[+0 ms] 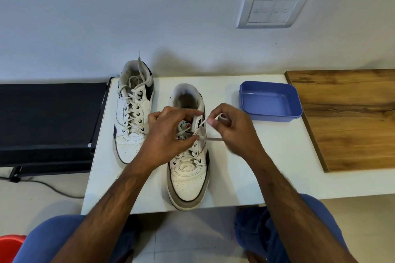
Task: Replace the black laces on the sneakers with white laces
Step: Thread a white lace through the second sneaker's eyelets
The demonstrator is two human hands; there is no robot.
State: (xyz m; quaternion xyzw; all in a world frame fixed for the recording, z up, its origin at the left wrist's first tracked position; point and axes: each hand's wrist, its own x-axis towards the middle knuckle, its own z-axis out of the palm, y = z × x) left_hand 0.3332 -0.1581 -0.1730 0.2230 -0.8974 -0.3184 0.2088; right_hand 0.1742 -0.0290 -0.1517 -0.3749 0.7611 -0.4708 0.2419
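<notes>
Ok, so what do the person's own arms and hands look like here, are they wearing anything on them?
Both forearms are bare and hairy, with no sleeves in view. The left hand and the right hand wear no gloves, and no rings, watch or bands show on them. Blue trousers cover the knees below.

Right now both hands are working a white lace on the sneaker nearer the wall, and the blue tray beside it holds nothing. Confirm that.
One detail is wrong. The head view shows the left hand and right hand working the white lace on the nearer sneaker, not the laced sneaker by the wall. The blue tray does hold nothing.
</notes>
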